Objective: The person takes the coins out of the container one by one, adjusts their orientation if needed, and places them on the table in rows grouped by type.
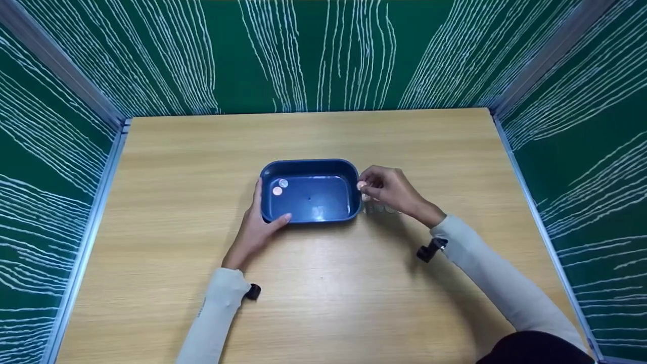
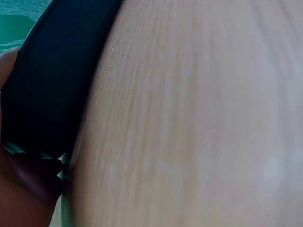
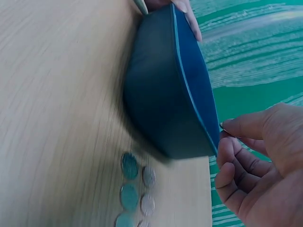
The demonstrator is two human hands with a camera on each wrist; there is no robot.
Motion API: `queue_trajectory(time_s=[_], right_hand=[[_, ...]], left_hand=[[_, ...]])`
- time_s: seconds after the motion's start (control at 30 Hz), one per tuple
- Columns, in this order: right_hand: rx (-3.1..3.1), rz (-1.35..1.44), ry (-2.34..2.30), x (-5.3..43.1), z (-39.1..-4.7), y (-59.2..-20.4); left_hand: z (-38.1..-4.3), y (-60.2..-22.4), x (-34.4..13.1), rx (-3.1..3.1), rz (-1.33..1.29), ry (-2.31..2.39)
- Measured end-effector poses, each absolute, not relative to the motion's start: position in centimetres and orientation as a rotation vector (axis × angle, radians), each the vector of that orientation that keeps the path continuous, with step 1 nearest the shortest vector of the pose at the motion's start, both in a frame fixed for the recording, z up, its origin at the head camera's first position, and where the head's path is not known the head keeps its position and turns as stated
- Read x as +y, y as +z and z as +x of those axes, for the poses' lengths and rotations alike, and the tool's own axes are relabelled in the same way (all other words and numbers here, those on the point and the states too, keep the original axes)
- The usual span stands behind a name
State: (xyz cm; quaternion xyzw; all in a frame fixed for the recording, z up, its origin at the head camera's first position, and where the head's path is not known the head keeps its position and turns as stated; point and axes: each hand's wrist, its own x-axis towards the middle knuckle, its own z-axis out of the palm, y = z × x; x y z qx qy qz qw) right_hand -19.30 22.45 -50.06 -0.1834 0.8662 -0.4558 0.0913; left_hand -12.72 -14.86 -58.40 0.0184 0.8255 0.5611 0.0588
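A blue rectangular plastic tub (image 1: 309, 220) stands on the table, with a silvery coin (image 1: 283, 183) and a copper-coloured coin (image 1: 277, 191) lying inside at its left. My left hand (image 1: 255, 230) grips the tub's left end, thumb over the front rim and fingers along the outer side. Beside the right rim, my right hand (image 1: 391, 189) pinches a coin (image 1: 362, 185) between thumb and fingertips; in the right wrist view only a thin edge of it (image 3: 221, 125) shows. Close to the tub's right end, several coins (image 3: 129, 196) lie in two rows on the table, partly under the right hand.
The light wooden table (image 1: 313, 283) extends around the tub. Green walls (image 1: 313, 55) with white wavy lines stand at the back and both sides, joined by grey metal posts (image 1: 65, 65). A dark rounded thing (image 1: 538, 349) shows at the lower right edge.
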Motion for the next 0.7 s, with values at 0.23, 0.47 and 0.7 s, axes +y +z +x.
queue_trajectory(time_s=[0.23,0.47,0.7], right_hand=[[2.627,-0.433,-1.385,25.2,-19.3,-51.2],[2.678,-0.348,-1.420,28.0,-19.2,-53.0],[2.706,-0.238,-1.411,30.3,-18.6,-55.0]], left_hand=[[-12.7,-58.4,-14.8,2.502,0.059,1.704],[-12.7,-58.3,-14.8,2.475,0.076,1.719],[-12.5,-58.3,-15.0,2.481,0.084,1.712]])
